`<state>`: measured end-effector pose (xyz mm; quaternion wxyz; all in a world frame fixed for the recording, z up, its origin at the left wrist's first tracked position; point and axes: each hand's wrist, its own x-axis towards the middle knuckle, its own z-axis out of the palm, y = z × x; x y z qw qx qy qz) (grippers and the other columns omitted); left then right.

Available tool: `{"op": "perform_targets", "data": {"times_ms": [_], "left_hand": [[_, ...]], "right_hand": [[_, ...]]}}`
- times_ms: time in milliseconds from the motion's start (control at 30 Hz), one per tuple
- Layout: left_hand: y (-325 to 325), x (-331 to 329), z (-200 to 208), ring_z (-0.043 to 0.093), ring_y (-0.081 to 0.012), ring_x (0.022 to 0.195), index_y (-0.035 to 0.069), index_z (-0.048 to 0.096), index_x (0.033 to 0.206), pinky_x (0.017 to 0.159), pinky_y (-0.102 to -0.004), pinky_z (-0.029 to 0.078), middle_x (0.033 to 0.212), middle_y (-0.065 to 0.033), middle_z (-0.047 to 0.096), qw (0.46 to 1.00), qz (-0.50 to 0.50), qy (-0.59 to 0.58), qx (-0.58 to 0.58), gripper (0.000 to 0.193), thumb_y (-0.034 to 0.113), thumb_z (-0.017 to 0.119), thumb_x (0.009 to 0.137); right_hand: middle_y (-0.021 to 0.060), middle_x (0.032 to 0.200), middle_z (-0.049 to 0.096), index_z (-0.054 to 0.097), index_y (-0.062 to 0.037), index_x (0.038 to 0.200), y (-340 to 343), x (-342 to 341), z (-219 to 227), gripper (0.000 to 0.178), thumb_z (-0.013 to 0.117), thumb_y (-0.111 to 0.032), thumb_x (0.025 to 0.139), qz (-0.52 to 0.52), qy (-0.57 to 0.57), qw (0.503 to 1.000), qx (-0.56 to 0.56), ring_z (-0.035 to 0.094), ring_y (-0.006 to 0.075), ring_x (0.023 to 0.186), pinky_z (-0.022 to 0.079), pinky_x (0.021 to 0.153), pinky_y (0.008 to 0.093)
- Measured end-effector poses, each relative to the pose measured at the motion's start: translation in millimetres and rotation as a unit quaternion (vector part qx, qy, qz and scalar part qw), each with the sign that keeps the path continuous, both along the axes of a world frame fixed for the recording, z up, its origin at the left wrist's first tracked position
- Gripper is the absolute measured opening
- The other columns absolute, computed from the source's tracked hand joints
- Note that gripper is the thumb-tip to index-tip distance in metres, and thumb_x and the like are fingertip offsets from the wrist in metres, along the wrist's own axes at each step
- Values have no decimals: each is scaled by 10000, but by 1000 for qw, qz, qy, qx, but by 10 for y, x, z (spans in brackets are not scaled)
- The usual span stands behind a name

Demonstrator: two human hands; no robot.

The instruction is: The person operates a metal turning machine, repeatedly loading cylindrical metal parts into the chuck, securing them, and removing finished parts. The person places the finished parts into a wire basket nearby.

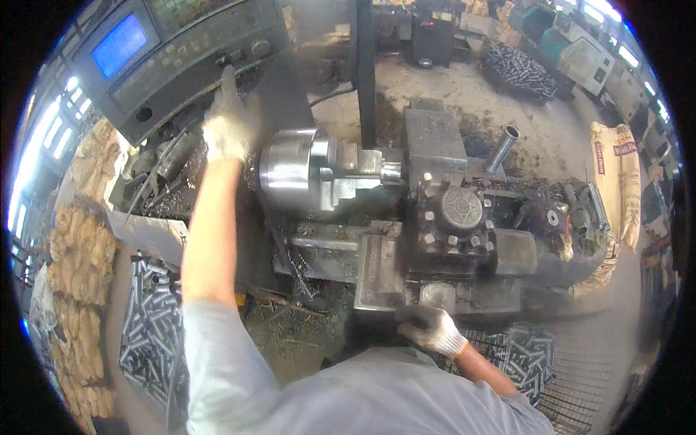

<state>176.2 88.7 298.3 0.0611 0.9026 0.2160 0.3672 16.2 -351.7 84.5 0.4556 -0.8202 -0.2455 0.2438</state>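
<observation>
Left hand [226, 129], gloved, raised to the control panel [181, 51], one finger stretched onto a button along its lower edge, other fingers loosely curled, holding nothing. Right hand [429, 328], gloved too, low at the near edge of the lathe bed [377, 279], fingers curled, resting there; whether closed on anything, cannot tell. Chuck [293, 168] between the hands, clamping a short workpiece [390, 171] just beside the tool post [457, 217], likely kept clear of both hands for that reason. Bed oily, strewn with chips. Metal rods heaped at lower left [148, 333] and in a wire basket [533, 359] at lower right. Sacks [616, 181] and more machines beyond on a dusty floor.
</observation>
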Motion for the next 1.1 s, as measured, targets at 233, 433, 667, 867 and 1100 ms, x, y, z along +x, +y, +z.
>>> {"op": "perform_targets", "data": {"times_ms": [233,433,667,867,1100], "left_hand": [[-1237,-2523,-2824,738,-412,898,109,736,1106,808,-509,590,955,-181,758,943,-129,167,-259,278,337,711,951],[-2145,-6517,-5183,712,-268,1253,211,765,1312,1030,-441,577,1325,-84,754,627,402,416,-522,455,482,610,981],[-4814,-9981,-5714,633,-448,1281,8,726,1280,1051,-509,518,1361,-231,688,401,735,57,-543,464,325,477,1051],[-6804,-9907,-6165,735,-336,1178,93,805,1184,998,-452,586,1266,-146,758,390,569,248,-680,314,245,601,1000],[-7474,-8642,-6920,721,-326,1203,149,737,1327,997,-446,586,1332,-149,731,308,622,14,-720,428,367,663,966]], "right_hand": [[135,1146,779,739,-112,1261,448,55,-345,406,778,-311,909,210,-25,977,-33,770,286,1006,610,916,399],[157,1099,791,748,-36,1200,1167,-431,-581,340,794,-157,886,394,-112,911,39,776,274,1000,607,901,374],[165,1113,788,737,-24,1201,2253,-2451,-827,362,790,-176,876,586,-173,792,-22,777,293,1000,601,891,366],[191,1092,764,736,-65,1227,2506,-4555,-922,409,786,-266,874,725,-135,674,-27,752,356,1014,590,897,397],[214,1148,759,738,-60,1244,2704,-6169,-970,447,760,-303,869,860,-178,471,-85,733,390,1072,576,943,423]]}}
